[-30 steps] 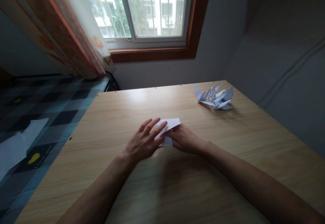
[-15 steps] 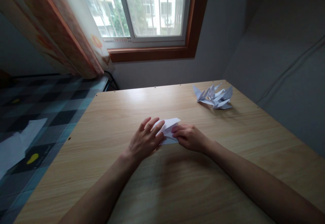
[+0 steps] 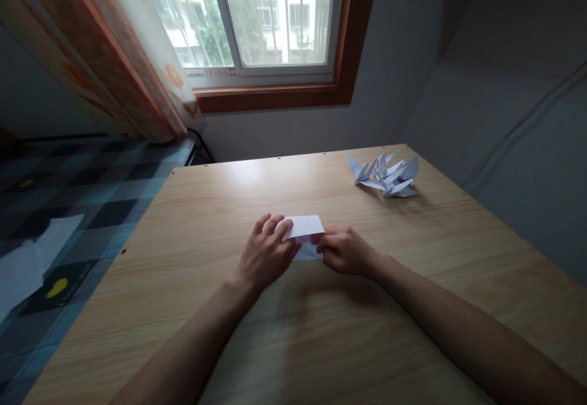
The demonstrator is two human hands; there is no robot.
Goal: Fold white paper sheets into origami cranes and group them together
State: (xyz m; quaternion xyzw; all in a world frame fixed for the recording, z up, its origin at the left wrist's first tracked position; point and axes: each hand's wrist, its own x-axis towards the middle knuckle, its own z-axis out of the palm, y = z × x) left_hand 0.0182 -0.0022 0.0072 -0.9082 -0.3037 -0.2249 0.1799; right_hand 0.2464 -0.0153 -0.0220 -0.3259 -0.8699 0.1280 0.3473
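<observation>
Between my two hands is a folded sheet of white paper (image 3: 303, 226), its upper flap raised over a creased lower layer. My left hand (image 3: 266, 252) grips the paper's left side, with fingers bent over the top and the thumb at the lower layer. On the right edge, my right hand (image 3: 346, 249) pinches the flap between thumb and fingers, and its fingertips are partly hidden under the paper. Farther back on the right lie several folded white paper cranes (image 3: 387, 175), bunched together with pointed wings.
The wooden table (image 3: 220, 209) carries the paper and cranes. To the left, a bed with a checked cover (image 3: 22, 203) holds loose white paper (image 3: 27, 264). Behind the table are a barred window (image 3: 279, 19) and a curtain (image 3: 114, 50); a wall with a cable stands at right.
The upper flap has lifted and now shows as a flatter, wider panel, with an opening beneath it. My left fingers have bent closer around the paper; both hands stay in nearly the same place.
</observation>
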